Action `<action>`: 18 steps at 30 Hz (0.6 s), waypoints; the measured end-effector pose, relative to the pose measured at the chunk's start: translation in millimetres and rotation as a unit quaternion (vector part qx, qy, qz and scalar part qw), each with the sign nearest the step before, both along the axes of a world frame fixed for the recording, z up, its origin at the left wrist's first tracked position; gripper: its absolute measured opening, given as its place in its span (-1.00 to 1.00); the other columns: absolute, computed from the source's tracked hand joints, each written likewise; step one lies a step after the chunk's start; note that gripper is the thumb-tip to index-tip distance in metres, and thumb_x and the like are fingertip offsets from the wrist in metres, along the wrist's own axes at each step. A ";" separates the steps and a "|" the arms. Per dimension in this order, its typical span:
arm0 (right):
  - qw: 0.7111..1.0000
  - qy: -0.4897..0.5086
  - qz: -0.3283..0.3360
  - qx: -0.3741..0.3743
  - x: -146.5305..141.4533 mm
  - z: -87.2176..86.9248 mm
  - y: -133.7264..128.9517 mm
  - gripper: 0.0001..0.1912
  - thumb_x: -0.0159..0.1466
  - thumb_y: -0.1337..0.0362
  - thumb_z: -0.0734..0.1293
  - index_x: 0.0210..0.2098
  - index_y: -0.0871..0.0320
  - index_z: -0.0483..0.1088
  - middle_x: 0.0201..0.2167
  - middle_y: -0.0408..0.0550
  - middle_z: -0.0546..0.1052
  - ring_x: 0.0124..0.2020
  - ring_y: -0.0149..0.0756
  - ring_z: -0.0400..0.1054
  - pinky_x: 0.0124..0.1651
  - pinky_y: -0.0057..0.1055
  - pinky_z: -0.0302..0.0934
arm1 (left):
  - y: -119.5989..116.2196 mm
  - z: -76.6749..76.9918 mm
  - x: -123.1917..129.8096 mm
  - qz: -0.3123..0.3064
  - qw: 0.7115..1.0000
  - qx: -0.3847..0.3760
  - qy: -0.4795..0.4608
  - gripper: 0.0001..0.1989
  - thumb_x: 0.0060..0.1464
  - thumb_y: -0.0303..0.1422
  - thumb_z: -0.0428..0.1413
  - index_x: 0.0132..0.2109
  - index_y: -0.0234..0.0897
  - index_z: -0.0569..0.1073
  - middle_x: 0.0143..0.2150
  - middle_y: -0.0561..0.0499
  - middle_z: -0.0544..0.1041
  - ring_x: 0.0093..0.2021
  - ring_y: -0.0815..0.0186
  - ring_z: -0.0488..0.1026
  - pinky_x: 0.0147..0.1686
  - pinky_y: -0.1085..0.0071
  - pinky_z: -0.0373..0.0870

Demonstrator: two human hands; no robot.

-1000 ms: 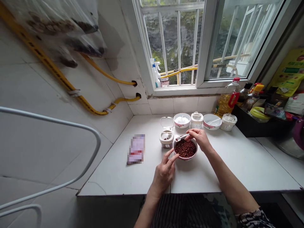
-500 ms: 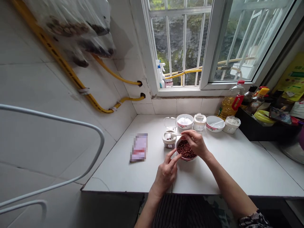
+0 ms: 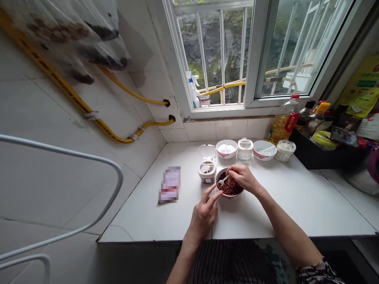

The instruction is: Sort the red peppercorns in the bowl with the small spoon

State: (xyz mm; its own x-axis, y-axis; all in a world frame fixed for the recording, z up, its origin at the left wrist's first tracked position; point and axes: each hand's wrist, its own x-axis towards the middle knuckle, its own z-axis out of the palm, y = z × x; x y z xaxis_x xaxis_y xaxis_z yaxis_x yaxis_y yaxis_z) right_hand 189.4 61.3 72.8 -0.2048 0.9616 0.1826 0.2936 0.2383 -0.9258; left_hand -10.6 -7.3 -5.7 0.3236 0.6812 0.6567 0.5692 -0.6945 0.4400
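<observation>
My right hand point(image 3: 243, 179) pinches the handle of a small white spoon point(image 3: 221, 182), whose head is over the bowl at its left side. The bowl point(image 3: 230, 196) is full of dark red-brown grains point(image 3: 229, 189) that look like Sichuan peppercorns. Against the bowl's near left rim, the thumb and fingers of my left hand point(image 3: 204, 213) hold it on the counter. Just left of the bowl stands a seasoning jar point(image 3: 207, 177) with its clear lid point(image 3: 207, 151) flipped up and a few dark grains inside. My right fingers partly hide the bowl's far side.
Behind are a bowl of white powder point(image 3: 226, 153), a lidded jar point(image 3: 245, 150), a bowl with a white spoon point(image 3: 264, 155) and another jar point(image 3: 285, 151). A purple packet point(image 3: 169, 185) lies left on the counter point(image 3: 136, 217). An oil bottle point(image 3: 281, 126) and a black box point(image 3: 308, 156) stand right.
My right hand has brought the spoon from above the jar's opening back over the bowl, its head now lower, near the grains. My left hand stays at the bowl's rim. The view shifted slightly.
</observation>
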 end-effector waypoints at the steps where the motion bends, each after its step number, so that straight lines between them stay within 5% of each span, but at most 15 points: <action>1: 1.000 0.020 -0.004 -0.017 1.1 0.9 0.6 -0.82 0.18 0.31 0.27 -0.51 0.12 0.46 -0.67 -0.16 0.53 -0.59 -0.33 0.42 -0.40 -0.43 0.29 | 0.1 0.0 0.1 -0.001 1.000 0.002 -0.001 -0.49 0.24 -0.61 -0.04 0.26 -0.08 0.30 0.27 -0.16 0.36 -0.05 0.32 0.57 -0.20 0.46 0.58; 7: 0.992 0.100 -0.014 -0.074 11.5 6.3 4.1 -0.86 0.15 0.25 0.30 -0.48 0.15 0.46 -0.68 -0.16 0.54 -0.61 -0.32 0.43 -0.42 -0.42 0.32 | 0.4 -0.2 0.2 -0.009 1.000 -0.010 -0.004 -0.45 0.24 -0.62 -0.04 0.28 -0.05 0.28 0.28 -0.16 0.35 -0.07 0.33 0.57 -0.21 0.44 0.58; 18: 0.999 0.030 -0.038 -0.021 10.7 -0.2 6.5 -0.84 0.17 0.30 0.28 -0.51 0.12 0.46 -0.69 -0.17 0.53 -0.60 -0.33 0.41 -0.43 -0.44 0.28 | 0.2 0.5 1.1 -0.006 1.000 0.000 -0.009 -0.47 0.24 -0.61 -0.04 0.27 -0.06 0.30 0.27 -0.15 0.36 -0.11 0.34 0.58 -0.22 0.47 0.58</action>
